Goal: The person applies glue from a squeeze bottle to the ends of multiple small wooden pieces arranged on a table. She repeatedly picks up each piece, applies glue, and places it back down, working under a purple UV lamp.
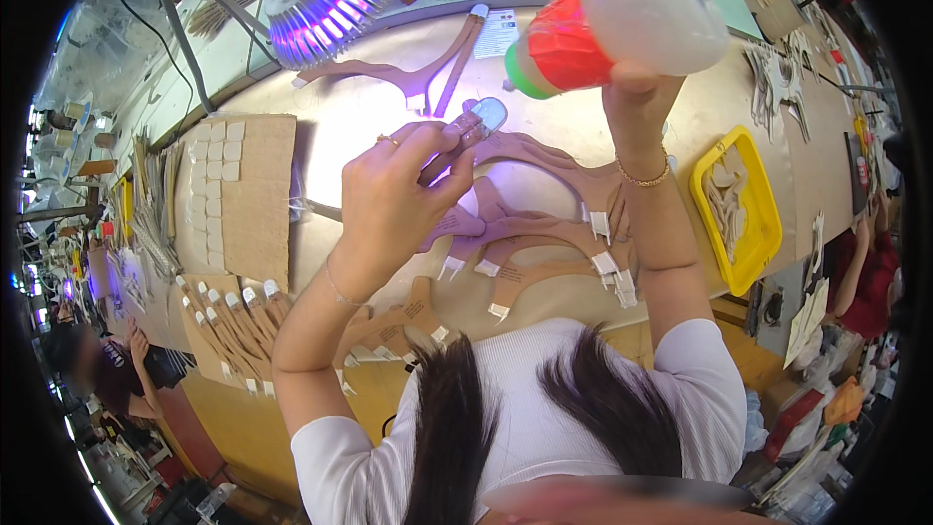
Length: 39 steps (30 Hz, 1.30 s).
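My left hand point(394, 185) is closed, pinching the end of a tan fabric strap point(467, 129). The strap's tip has a pale, shiny patch and points up and to the right under purple light. Raised at the upper right, my right hand point(637, 97) grips a squeeze bottle point(661, 10). That bottle has a translucent white body, a red wrapped neck and a green end tilted down to the left, near the strap tip but apart from it. Below both hands, several tan curved fabric pieces point(544, 233) with white tabs overlap on the table.
A finned lamp point(330, 15) glows purple at the upper left. White squares sit on a cardboard sheet point(260, 204) at the left. Tan straps with pale tips point(233, 316) lie in a row nearer me. At the right stands a yellow tray point(768, 209) of tan pieces. Other people are at both sides.
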Available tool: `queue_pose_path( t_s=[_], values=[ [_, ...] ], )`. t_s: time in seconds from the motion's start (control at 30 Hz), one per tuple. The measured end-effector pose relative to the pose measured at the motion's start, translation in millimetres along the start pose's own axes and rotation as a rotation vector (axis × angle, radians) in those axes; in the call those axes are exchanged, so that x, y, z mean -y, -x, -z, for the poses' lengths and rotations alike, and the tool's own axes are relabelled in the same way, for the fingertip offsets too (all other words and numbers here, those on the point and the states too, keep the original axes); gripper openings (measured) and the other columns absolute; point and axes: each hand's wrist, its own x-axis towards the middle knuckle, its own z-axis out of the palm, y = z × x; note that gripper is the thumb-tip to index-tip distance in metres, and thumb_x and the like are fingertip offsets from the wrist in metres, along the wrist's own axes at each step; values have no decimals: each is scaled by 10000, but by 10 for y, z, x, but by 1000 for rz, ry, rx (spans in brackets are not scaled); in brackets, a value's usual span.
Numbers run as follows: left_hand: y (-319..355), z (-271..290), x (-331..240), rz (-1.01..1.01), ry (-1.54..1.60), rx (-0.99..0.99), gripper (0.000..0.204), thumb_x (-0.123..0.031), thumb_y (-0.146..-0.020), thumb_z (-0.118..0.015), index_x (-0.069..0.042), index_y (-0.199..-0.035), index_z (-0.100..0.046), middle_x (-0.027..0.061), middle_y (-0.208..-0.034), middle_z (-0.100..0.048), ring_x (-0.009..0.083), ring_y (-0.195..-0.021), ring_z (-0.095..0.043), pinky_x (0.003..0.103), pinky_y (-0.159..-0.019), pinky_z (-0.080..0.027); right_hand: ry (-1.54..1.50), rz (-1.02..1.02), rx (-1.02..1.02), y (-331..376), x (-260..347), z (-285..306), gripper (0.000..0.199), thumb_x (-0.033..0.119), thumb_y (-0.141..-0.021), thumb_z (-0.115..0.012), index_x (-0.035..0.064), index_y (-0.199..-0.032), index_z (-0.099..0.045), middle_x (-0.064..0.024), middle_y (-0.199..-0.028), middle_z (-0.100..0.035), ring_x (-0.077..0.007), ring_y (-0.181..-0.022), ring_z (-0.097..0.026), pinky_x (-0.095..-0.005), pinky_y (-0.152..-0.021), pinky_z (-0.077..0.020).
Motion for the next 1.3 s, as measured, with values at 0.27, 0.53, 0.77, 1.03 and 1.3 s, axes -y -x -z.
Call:
queue_pose_path(
  t_s=[0.27, 0.53, 0.77, 1.03, 1.3],
  values=[
    [1, 6, -94, -34, 30, -35, 164, -85, -755, -753, -35, -834, -617, 56, -804, -689, 121, -595, -652, 246, -531, -495, -261, -158, -8, -11, 418, -87, 890, 591, -575, -842, -33, -1150, -576, -99, -1027, -676, -182, -918, -648, -316, -817, -529],
    [13, 24, -195, -73, 74, -32, 118, -21, -794, -725, -8, -880, -645, 76, -908, -708, 39, -597, -570, 189, -510, -437, -251, -130, 35, 94, 474, 15, 963, 648, -620, -763, -32, -1239, -478, -124, -1135, -614, -218, -1035, -612, -376, -886, -516],
    [261, 874, -120, 237, 798, -221, 94, -114, -926, -586, -35, -966, -557, 164, -933, -684, 35, -517, -479, 175, -458, -392, -249, -273, -316, -129, 455, 468, 1061, 879, -691, -403, 85, -1388, -305, -190, -1288, -512, -324, -1101, -591, -569, -885, -529],
    [471, 1313, -82, 202, 724, -829, 117, -170, -955, -551, -59, -992, -542, 190, -996, -660, 123, -548, -543, 204, -491, -448, -270, -328, -430, -60, 604, 750, 992, 862, -729, -396, 103, -1365, -343, -177, -1244, -533, -294, -1069, -602, -522, -888, -535],
    [-290, 539, 738, 0, 641, -948, 174, -74, -918, -612, -17, -1001, -471, 159, -936, -667, 80, -587, -537, 177, -494, -455, -266, -312, -416, 63, 675, 923, 986, 855, -732, -413, 82, -1343, -379, -162, -1178, -572, -271, -989, -635, -491, -834, -560]
  ],
)
